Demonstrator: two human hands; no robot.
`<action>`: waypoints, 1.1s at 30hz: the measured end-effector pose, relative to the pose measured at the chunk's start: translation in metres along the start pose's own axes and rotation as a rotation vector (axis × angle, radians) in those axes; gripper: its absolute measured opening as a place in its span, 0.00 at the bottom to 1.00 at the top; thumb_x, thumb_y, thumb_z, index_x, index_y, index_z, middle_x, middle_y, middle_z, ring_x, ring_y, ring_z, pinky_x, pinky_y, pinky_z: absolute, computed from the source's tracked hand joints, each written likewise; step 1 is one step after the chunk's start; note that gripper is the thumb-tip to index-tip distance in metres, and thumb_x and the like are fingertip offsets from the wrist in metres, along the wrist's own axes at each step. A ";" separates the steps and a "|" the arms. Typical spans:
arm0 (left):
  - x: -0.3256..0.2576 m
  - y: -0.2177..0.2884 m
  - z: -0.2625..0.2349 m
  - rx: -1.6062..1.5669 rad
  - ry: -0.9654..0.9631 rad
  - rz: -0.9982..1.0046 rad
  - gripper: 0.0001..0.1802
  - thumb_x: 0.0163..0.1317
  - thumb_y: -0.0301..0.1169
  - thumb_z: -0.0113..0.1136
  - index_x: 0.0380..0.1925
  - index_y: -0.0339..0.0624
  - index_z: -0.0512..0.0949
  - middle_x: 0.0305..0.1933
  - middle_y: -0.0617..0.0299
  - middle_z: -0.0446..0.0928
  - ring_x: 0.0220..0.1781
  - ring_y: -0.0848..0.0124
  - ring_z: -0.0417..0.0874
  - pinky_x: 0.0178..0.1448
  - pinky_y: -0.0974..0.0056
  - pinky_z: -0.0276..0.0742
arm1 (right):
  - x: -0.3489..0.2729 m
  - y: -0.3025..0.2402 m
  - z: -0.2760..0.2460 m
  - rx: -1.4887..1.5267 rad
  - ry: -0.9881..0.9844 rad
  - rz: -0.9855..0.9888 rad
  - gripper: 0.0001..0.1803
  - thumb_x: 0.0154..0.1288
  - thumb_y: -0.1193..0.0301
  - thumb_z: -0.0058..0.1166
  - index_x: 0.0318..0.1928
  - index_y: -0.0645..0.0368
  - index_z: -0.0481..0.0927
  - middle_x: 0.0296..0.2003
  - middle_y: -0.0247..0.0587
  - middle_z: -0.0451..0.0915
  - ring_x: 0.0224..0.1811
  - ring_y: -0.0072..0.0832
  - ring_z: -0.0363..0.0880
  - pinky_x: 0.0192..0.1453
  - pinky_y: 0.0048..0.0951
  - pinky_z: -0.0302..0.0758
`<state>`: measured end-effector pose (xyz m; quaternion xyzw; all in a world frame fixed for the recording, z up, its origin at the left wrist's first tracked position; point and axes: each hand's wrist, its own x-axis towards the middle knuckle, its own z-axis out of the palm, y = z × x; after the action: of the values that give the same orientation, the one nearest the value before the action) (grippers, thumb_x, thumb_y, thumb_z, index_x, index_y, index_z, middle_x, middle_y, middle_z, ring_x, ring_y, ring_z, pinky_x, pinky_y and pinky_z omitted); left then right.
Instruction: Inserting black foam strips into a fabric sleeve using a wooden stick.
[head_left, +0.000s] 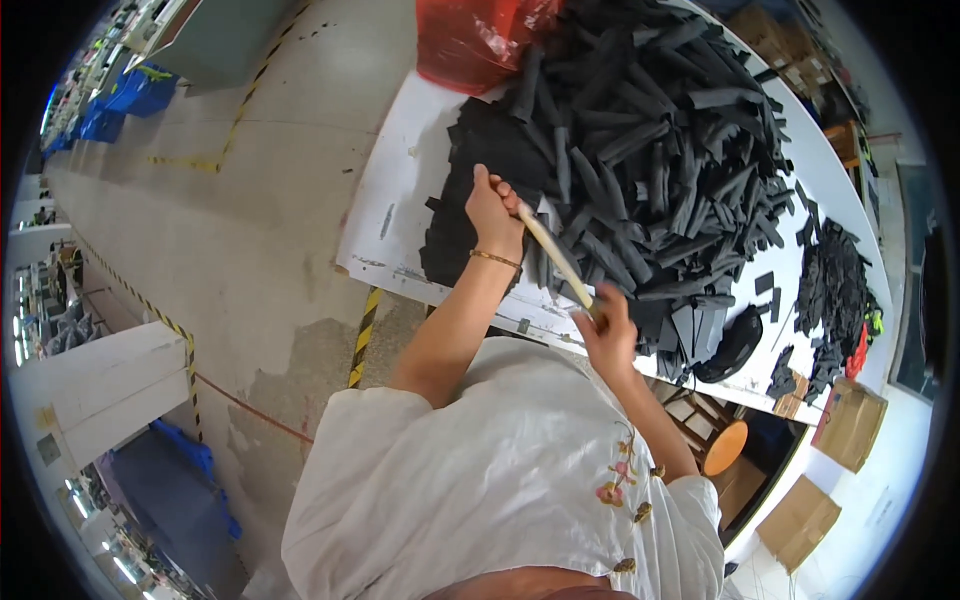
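Handling the pale stick [557, 257] above the desk [403, 190] seemed our step: our left hand [495, 212] was clamped on its far end, the grip of our right hand [613, 336] we could not tell; the next move called for steadiness.

Black rolls [650, 150]: matt, cloth-like. Pale stick [557, 254]: smooth face; material cannot be determined. Bag [468, 45]: thin red plastic, glossy, creased. Tabletop [400, 165]: smooth white, scuffed and marked. Shirt [420, 480]: light woven cloth, soft sheen, wrinkled. Carton [850, 424]: plain brown cardboard, matt. Floor [300, 190]: hard, concrete-like, worn in patches.
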<state>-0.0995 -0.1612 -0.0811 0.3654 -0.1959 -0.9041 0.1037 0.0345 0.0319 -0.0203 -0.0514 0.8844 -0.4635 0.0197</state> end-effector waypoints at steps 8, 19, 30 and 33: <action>-0.025 -0.013 0.008 0.348 -0.171 -0.077 0.17 0.67 0.44 0.56 0.36 0.39 0.77 0.29 0.64 0.76 0.25 0.72 0.77 0.32 0.71 0.74 | 0.091 0.025 0.035 0.536 0.117 0.134 0.10 0.66 0.71 0.59 0.40 0.68 0.78 0.26 0.24 0.70 0.28 0.12 0.64 0.31 0.16 0.63; -0.078 -0.036 -0.008 0.867 -0.858 -0.369 0.21 0.73 0.42 0.41 0.26 0.39 0.68 0.20 0.60 0.74 0.18 0.72 0.78 0.22 0.70 0.75 | 0.118 0.019 0.007 0.454 0.415 0.037 0.08 0.68 0.73 0.54 0.31 0.62 0.73 0.25 0.26 0.69 0.28 0.14 0.62 0.32 0.19 0.62; -0.040 -0.047 -0.058 1.322 -0.871 0.168 0.11 0.64 0.33 0.48 0.27 0.41 0.76 0.23 0.57 0.80 0.23 0.65 0.82 0.28 0.63 0.75 | 0.196 0.033 -0.194 0.579 0.994 0.050 0.15 0.67 0.60 0.56 0.27 0.54 0.71 0.20 0.27 0.65 0.18 0.16 0.61 0.19 0.21 0.56; 0.018 -0.022 -0.006 1.356 -0.622 0.807 0.05 0.55 0.31 0.62 0.29 0.43 0.78 0.27 0.58 0.75 0.30 0.60 0.78 0.37 0.58 0.75 | 0.195 0.092 -0.249 0.153 0.917 0.142 0.18 0.67 0.55 0.56 0.34 0.58 0.76 0.21 0.30 0.69 0.20 0.17 0.64 0.21 0.23 0.60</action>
<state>-0.1092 -0.1486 -0.1058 -0.0145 -0.8305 -0.5442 0.1183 -0.1862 0.2664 0.0485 0.2211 0.7665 -0.4996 -0.3376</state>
